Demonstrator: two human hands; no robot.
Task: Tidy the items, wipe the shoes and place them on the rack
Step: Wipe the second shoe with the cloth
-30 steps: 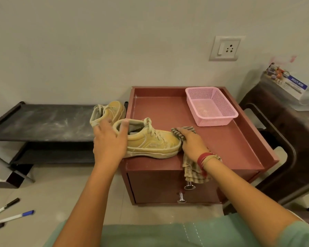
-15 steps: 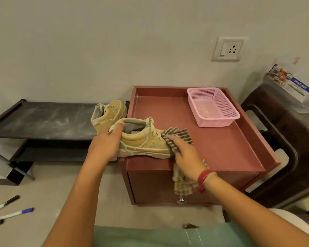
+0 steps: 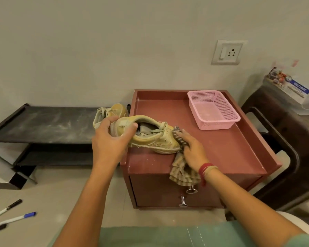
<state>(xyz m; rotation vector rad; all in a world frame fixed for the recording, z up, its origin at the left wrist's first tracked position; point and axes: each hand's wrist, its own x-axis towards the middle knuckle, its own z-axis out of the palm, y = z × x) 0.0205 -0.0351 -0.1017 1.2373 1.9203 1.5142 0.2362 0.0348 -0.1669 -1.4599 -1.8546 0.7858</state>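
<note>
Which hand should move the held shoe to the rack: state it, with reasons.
Left, probably. The left hand grips the shoe at its heel, and the rack lies on that side. The right hand presses the cloth against the toe.

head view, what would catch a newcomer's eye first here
The yellow shoe on the red cabinet, near its front left corner: the left hand grips its heel while the right hand presses a checked cloth against its toe. Next, the pink basket at the cabinet's back right, and a second shoe on the black rack to the left.
</note>
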